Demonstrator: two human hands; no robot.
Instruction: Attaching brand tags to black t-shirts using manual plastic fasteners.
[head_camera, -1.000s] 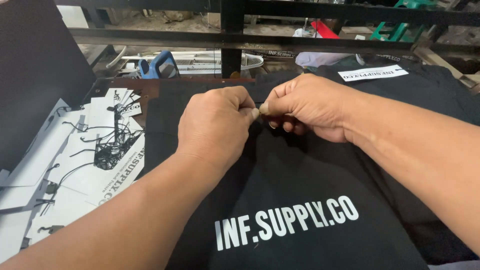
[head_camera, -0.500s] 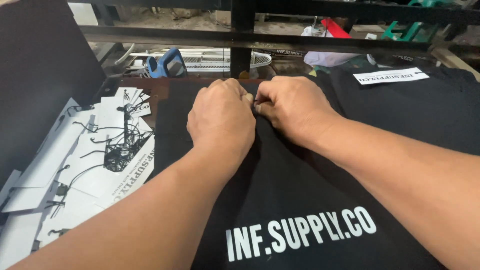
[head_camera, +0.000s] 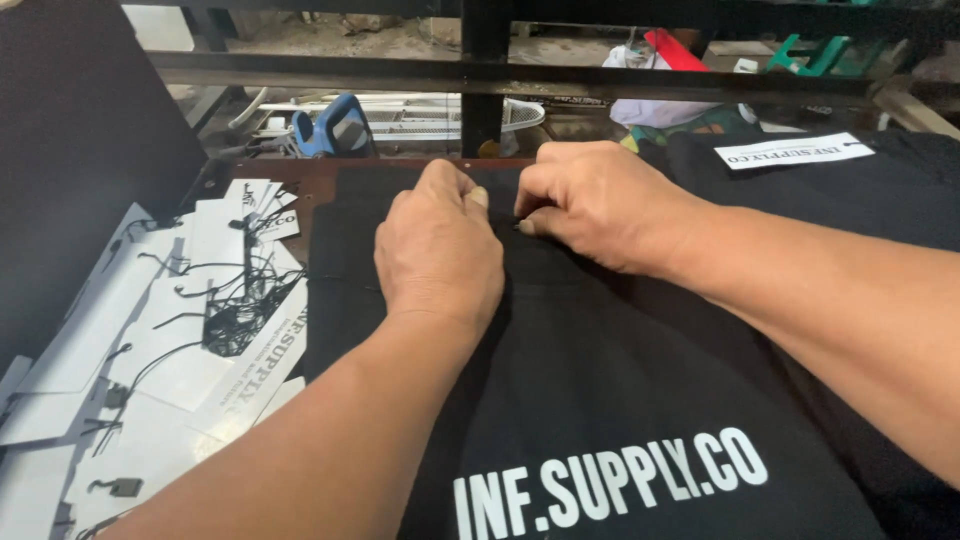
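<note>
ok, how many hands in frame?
2. The left hand and the right hand meet knuckle to knuckle at the top edge of the black garment, pinching there; what they pinch is hidden.

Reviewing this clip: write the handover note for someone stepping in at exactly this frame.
Left hand: knuckles up on the black garment, fingertips pinched at its top edge.
Right hand: fingertips pinched against the left's at the same spot; what they pinch is too small to tell.
Garment: flat on the brown board, white lettering toward the wearer.
Loose white hang tags with black strings lie left of it; another black garment lies to the right.
Done or left: cannot be told from this view.
</note>
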